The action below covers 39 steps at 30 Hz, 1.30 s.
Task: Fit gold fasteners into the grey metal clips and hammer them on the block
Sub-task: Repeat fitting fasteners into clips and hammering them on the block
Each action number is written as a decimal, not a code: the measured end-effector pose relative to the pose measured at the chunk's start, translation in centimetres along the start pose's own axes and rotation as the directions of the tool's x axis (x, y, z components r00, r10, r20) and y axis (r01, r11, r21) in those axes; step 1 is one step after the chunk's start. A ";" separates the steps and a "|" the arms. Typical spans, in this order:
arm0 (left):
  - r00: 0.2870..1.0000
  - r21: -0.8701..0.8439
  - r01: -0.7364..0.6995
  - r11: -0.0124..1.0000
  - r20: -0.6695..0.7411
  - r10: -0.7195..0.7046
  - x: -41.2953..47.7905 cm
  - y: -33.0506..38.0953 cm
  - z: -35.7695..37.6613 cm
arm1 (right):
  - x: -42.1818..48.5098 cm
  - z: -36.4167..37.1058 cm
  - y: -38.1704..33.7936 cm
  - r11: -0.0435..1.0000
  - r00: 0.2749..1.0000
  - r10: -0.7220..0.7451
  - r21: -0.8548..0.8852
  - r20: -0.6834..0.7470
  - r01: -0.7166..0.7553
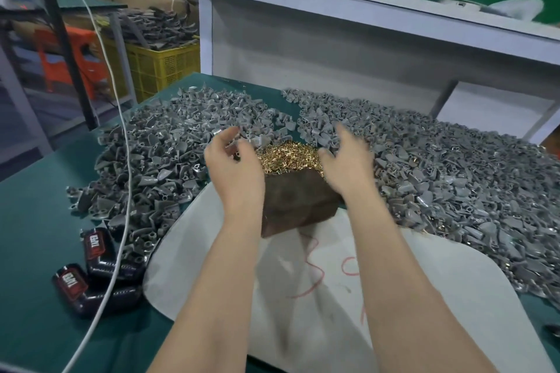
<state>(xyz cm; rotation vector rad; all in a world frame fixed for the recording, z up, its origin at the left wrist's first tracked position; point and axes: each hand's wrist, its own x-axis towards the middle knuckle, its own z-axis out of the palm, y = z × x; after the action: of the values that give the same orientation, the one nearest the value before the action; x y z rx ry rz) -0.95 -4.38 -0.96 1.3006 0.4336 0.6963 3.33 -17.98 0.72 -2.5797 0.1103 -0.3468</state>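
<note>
A brown block [298, 201] sits at the white sack's [333, 306] far edge. Left hand [235, 168] curled, hold unclear through blur; right hand [347, 162] loosely spread, empty. Gold fasteners [288, 157] lie just behind the block, amid grey clips [157, 154].

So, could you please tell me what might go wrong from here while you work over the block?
1. The gold fasteners are heaped against the far edge of the block; hammer blows could well shake them onto it or scatter them into the grey clips.
2. The white cable lies across the left clip pile, close to the left hand; a reach for clips there might snag it.
</note>
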 end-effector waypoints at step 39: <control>0.945 -0.248 0.138 0.959 -0.258 -0.203 1.4 -0.3 -0.9 | 1.2 9.8 -10.3 0.933 0.814 -0.333 0.038 0.476 0.359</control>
<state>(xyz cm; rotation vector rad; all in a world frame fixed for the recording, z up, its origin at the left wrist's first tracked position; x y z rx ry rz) -0.49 -2.79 -1.37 0.9372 0.6702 0.7621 7.25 -4.52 -1.80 -2.6499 -0.5438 0.1794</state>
